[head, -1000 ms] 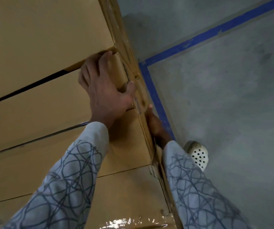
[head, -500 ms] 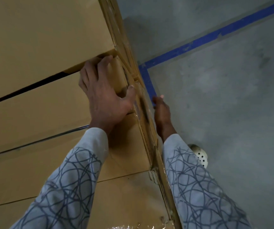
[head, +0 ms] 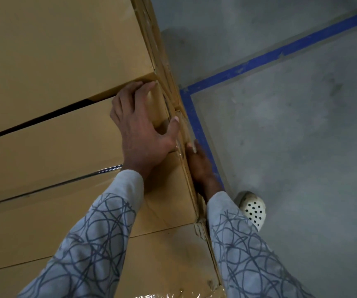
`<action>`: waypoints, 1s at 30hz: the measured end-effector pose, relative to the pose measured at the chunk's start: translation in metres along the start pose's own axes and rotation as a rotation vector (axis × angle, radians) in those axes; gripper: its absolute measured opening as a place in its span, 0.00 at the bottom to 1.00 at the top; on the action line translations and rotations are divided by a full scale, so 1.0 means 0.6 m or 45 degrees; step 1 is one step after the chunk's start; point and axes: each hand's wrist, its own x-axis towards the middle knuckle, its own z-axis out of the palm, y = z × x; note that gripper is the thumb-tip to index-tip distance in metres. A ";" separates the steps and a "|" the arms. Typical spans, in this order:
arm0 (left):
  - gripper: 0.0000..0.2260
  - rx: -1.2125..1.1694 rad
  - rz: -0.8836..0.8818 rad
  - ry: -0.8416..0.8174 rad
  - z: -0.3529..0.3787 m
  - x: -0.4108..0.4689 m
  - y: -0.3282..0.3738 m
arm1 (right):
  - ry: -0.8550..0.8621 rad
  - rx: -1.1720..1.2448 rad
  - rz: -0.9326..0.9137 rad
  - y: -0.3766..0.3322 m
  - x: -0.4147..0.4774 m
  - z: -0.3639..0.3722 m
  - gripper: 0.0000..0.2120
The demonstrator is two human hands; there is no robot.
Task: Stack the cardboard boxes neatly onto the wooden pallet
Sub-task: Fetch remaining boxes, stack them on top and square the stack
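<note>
The cardboard boxes (head: 44, 211) stand packed side by side in a stack that fills the left half of the view. Their long axes run from the left edge toward the right and rise a little. Their right ends make one common wall above the concrete floor (head: 291, 158). The highest box (head: 55, 50) sits one step above the second box (head: 55, 147), with a dark gap between them.

The left hand (head: 143, 134) lies flat on top of the second box near its right end. Its fingers are nearly straight and reach the step of the highest box, its thumb is spread toward the right edge, and it grips nothing. The right hand (head: 199, 166) rests against the side wall of the stack, just below the left hand. Its fingers are mostly hidden, so I cannot tell how far they are closed. Both forearms, in patterned grey sleeves (head: 91, 244), come from the bottom. A white shoe (head: 253, 209) stands on the floor near blue tape (head: 281, 52).
</note>
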 end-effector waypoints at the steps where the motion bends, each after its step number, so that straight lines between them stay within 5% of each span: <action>1: 0.32 0.000 0.003 0.006 0.000 0.000 -0.001 | 0.107 0.118 0.032 0.000 0.001 0.002 0.30; 3: 0.32 -0.003 0.006 0.004 0.002 -0.002 -0.002 | 0.316 0.188 0.084 0.009 0.006 -0.003 0.31; 7: 0.33 0.040 0.022 0.019 0.008 -0.005 -0.004 | -0.181 0.101 0.158 0.034 -0.004 -0.022 0.31; 10: 0.33 0.042 0.024 0.024 0.010 -0.006 -0.003 | 0.075 0.182 0.095 0.055 0.002 -0.035 0.36; 13: 0.33 0.057 0.030 0.030 0.011 -0.005 -0.001 | -0.293 0.030 0.113 0.055 -0.004 -0.027 0.37; 17: 0.34 0.075 0.034 -0.007 0.009 -0.005 0.001 | 0.147 0.242 0.127 0.020 0.000 -0.024 0.34; 21: 0.34 0.083 0.021 -0.017 0.007 -0.001 0.001 | -0.083 0.154 0.095 -0.001 -0.001 0.003 0.31; 25: 0.33 0.005 0.034 -0.025 0.001 -0.001 -0.002 | -0.089 0.062 -0.038 -0.021 0.008 0.010 0.22; 30: 0.30 -0.030 0.064 -0.039 0.000 -0.002 -0.004 | -0.114 0.071 0.083 -0.048 -0.033 -0.005 0.27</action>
